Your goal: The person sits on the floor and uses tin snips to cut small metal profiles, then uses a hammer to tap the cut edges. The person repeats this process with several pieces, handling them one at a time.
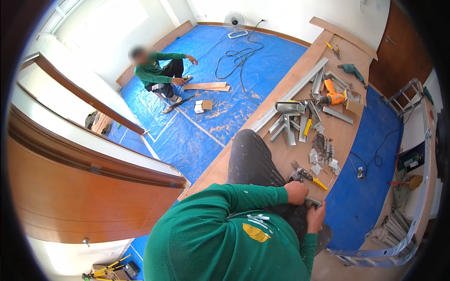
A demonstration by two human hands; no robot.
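In front of my lap, my left hand (296, 192) and my right hand (316, 218) are closed on a short grey metal channel piece (313, 202), one at each end. Just beyond the left hand, a yellow-handled cutting tool (315, 180) that looks like snips lies on the plywood board (281, 161). Past it are small bent metal brackets (323, 147) and several cut lengths of metal channel (290, 129). An orange power drill (333, 93) rests among them beside an open cardboard box (354, 104).
A teal drill (352, 72) and yellow-handled pliers (333, 50) lie at the board's far end. On the blue sheeting (197, 56), a co-worker (157, 70) sits by wood strips (206, 86), a small box (203, 106) and a fan (235, 23). A metal ladder (424, 178) stands right.
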